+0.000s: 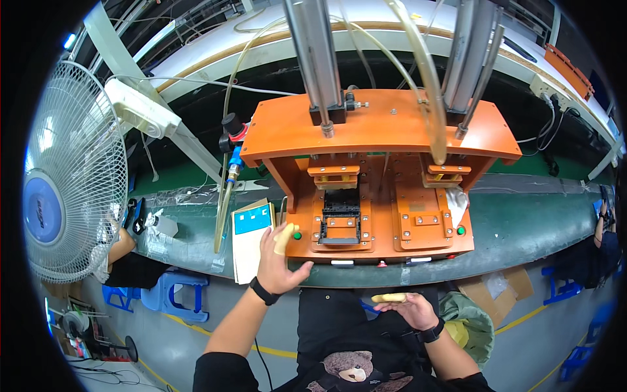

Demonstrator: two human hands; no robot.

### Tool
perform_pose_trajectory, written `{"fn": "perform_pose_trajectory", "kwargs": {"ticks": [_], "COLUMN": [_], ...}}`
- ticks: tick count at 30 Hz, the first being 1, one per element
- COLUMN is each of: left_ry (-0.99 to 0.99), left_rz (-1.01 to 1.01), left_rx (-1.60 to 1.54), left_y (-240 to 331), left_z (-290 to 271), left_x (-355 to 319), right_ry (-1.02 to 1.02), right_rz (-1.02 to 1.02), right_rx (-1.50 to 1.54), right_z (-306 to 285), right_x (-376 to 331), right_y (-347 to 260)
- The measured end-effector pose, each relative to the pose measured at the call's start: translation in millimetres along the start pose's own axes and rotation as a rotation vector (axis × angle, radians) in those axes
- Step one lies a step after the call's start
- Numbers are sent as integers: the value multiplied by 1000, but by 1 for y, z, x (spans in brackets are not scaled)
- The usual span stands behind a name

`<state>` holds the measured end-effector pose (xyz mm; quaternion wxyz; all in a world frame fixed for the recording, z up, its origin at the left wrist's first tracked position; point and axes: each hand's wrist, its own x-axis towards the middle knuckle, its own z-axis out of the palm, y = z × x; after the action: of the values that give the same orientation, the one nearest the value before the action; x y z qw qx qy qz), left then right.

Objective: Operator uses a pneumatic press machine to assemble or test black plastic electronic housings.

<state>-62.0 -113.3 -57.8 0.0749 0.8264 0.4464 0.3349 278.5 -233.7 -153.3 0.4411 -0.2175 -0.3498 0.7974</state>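
An orange two-station pneumatic press [385, 127] stands in front of me on the bench. A black plastic frame part [341, 215] sits in its left fixture. The right fixture [421, 222] shows a bare orange plate. My left hand [279, 264] is raised at the press's left front corner, close to a green button [297, 236]. Its fingers are spread, with a pale yellow finger cot on one, and it holds nothing. Below the bench edge, over my lap, my right hand [415, 310] lies palm up with fingers stretched leftward, also wearing yellow finger covering. Nothing shows in it.
Left of the press lie a white sheet and a blue card [253, 220]. A large fan [75, 173] stands farther left, near blue stools [175, 294]. A green bag-lined bin [473, 326] and a cardboard box [499, 294] are at my right. Another person sits at far right.
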Motion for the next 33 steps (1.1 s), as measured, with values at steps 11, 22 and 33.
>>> {"fn": "perform_pose_trajectory", "kwargs": {"ticks": [11,22,33], "left_ry": [7,104,216], "left_rz": [-214,-494,-497], "left_rx": [58,19,-539], "left_y": [-22,-56,13], "left_z": [5,18,-37], "left_x": [-60,-122,-122], "right_ry": [-4,-28,-35], "right_rz": [112,237,316], "right_rx": [-208,-268,-257], "right_z": [30,48,120], "right_x": [41,76,154], "right_y": [7,18,36]}}
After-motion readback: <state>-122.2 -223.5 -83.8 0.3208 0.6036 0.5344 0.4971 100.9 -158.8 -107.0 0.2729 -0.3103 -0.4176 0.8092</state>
